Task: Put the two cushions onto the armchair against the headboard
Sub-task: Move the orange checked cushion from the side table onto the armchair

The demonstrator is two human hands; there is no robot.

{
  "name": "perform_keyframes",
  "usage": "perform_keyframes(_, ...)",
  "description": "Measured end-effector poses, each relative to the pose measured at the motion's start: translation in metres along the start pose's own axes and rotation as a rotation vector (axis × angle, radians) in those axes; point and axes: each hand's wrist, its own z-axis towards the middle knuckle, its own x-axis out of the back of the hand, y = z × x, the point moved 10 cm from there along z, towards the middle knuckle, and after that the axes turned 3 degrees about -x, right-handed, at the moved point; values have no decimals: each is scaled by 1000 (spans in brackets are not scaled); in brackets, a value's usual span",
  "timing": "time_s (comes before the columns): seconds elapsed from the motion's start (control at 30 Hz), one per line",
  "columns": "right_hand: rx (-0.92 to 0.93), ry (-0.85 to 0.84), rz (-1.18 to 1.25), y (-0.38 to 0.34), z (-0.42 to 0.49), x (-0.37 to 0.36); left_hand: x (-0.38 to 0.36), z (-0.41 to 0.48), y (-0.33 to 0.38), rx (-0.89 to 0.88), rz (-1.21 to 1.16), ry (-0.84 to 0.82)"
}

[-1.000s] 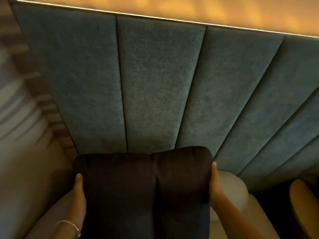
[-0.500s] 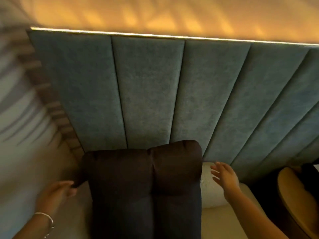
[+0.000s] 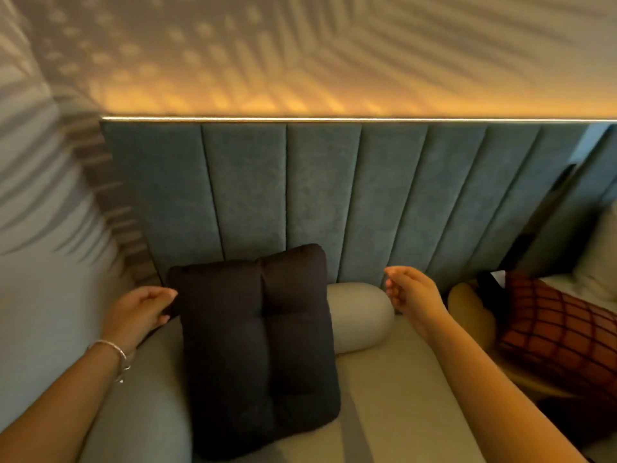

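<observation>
A dark tufted cushion point(image 3: 257, 342) stands on the cream armchair point(image 3: 394, 396), its top leaning on the blue padded headboard point(image 3: 334, 202). My left hand point(image 3: 138, 310) is beside the cushion's upper left corner, fingers loosely curled, fingertips at or near the fabric and holding nothing. Off to the right of the cushion, my right hand point(image 3: 409, 290) hovers free, fingers loosely apart, in front of the headboard. The armchair's rounded cream backrest point(image 3: 360, 315) shows behind the cushion's right side. A red checked cushion point(image 3: 561, 325) lies at the far right.
A patterned wall point(image 3: 50, 228) closes the left side. A round wooden side table point(image 3: 467, 309) stands between the armchair and the red cushion. White bedding point(image 3: 597, 262) is at the right edge.
Both hands let go of the dark cushion and drew back to either side. The view pulled back and up, showing more of the headboard and the red cushion.
</observation>
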Motion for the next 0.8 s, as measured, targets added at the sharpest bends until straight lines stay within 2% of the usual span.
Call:
perform_keyframes(0.13, 43, 57, -21, -30, -62, 58, -48, -23, 24, -31, -9, -147)
perform_keyframes(0.3, 66, 213, -16, -49, -143, 164, -160, -86, 41, -54, -58, -404)
perform_keyframes(0.53, 108, 449, -20, -67, -273, 349, -356, -261, 90, -168, -127, -733)
perform_keyframes(0.7, 123, 638, -93, -77, -347, 471, -465, -373, 103, -192, -158, -900)
perform_keyframes(0.8, 116, 691, -58, -71, -363, 527, -517, -422, 99, -203, -124, -980)
